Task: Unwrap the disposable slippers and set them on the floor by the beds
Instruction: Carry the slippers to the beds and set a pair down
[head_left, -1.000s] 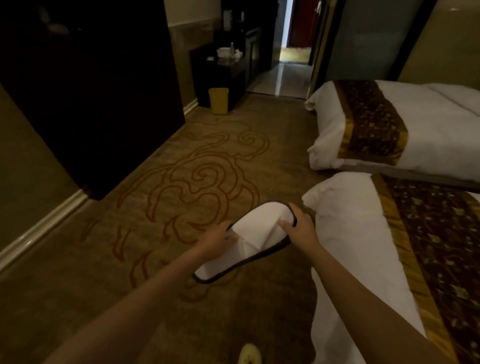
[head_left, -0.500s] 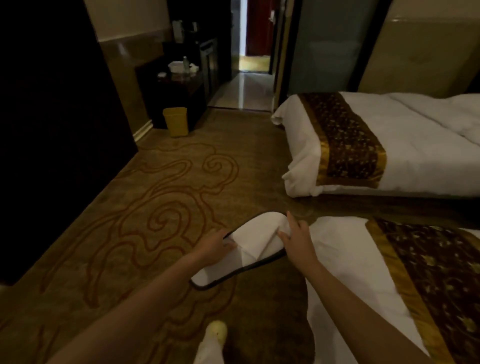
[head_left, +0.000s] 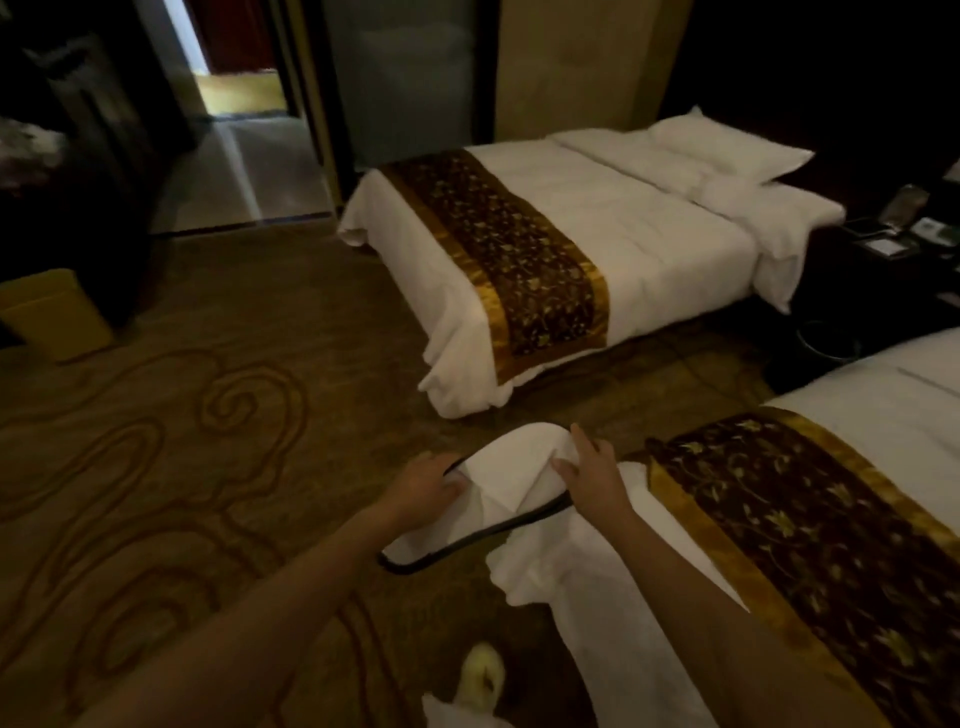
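Observation:
I hold a white disposable slipper (head_left: 498, 488) with a dark-trimmed sole in the air above the carpet, near the foot corner of the near bed (head_left: 810, 545). My left hand (head_left: 423, 483) grips its left edge, fingers tucked under the upper. My right hand (head_left: 589, 475) holds the toe end, thumb on the upper's fold and index finger raised. No wrapper shows on it. The far bed (head_left: 587, 244) lies beyond, with a strip of carpet between the two beds.
Patterned brown carpet (head_left: 208, 467) spreads to the left. A yellow bin (head_left: 52, 312) stands at the far left by dark furniture. A dark nightstand (head_left: 883, 260) sits between the beds' heads, a round dark bin (head_left: 826, 340) below it. My foot (head_left: 483, 675) shows at the bottom.
The view has swung right, bringing the far bed, its pillow and the nightstand into sight. Both hands keep the same hold on the slipper, now carried toward the gap between the beds.

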